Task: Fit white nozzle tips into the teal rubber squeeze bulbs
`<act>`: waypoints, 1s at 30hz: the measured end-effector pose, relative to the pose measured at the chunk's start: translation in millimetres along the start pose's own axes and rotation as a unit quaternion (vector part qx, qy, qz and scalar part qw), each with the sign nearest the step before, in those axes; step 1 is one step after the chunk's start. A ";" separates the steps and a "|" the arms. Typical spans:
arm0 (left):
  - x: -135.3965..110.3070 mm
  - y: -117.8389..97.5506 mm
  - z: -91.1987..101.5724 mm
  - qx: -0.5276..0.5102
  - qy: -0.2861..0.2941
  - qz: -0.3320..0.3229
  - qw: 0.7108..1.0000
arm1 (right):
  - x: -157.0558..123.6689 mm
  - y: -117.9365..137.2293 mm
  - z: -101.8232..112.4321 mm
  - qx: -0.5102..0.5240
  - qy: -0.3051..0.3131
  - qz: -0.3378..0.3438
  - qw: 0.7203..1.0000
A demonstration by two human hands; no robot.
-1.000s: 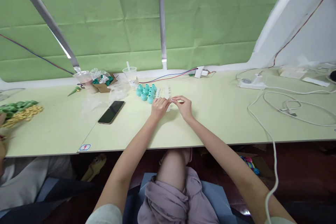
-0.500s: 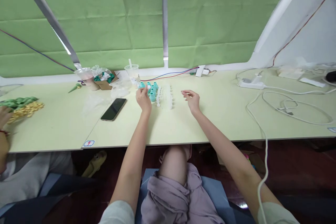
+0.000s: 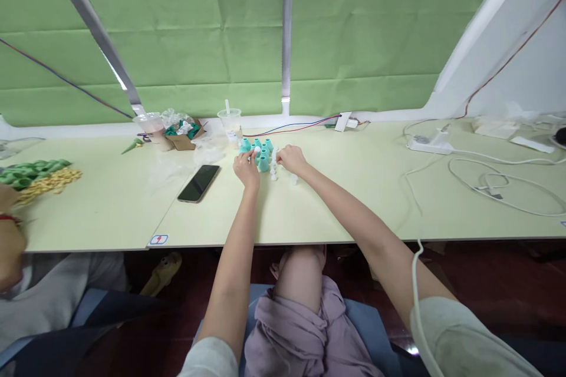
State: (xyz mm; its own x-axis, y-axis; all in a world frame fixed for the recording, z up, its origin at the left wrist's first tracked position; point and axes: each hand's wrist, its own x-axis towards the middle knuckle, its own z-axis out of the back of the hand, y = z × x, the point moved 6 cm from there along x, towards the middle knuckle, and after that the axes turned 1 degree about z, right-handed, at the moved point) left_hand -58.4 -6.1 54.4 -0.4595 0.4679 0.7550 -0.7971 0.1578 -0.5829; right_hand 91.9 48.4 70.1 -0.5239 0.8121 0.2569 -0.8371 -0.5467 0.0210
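Observation:
Several turquoise bottle-shaped pieces (image 3: 264,162) stand in a cluster on the table. At their left edge, my left hand (image 3: 247,169) is closed in a pinch on a small white round piece (image 3: 257,150). Just right of the cluster lies a row of small white pieces (image 3: 273,172). My right hand (image 3: 292,160) reaches over these, fingers pressed together at the row; what they hold, if anything, is hidden. Another white piece (image 3: 294,179) shows below that hand, partly covered by it.
A phone (image 3: 198,184) lies left of my left hand. Behind it are a clear plastic cup (image 3: 230,123), crumpled plastic bags and a small cardboard box (image 3: 183,141). A power strip (image 3: 428,142) and white cables lie right. At far left, a co-worker's arm (image 3: 9,247) is beside green and yellow pieces (image 3: 48,184).
My right hand has moved left, from apart on the right side to over the row of white pieces. My left hand stays by the turquoise pieces with its white piece. The view has shifted slightly.

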 end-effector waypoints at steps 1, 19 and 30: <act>-0.2 0.8 -0.1 -0.004 -0.007 -0.005 1.000 | 3.1 1.6 -3.8 -0.012 0.010 -0.001 1.000; -2.1 1.9 -8.7 -0.044 0.048 0.012 0.998 | 16.7 2.5 -26.6 -0.048 0.054 -0.009 0.997; -3.4 2.0 -11.1 -0.061 0.052 -0.002 0.997 | 9.7 -0.9 -8.1 0.013 -0.012 -0.003 1.000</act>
State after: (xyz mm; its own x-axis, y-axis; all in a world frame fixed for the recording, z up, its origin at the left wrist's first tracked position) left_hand -54.1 2.2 47.3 -0.4081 0.5532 0.7262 -0.7420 0.2624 -0.6169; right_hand 86.2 58.4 64.7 -0.5147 0.8105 0.2795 -0.8357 -0.5472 0.0478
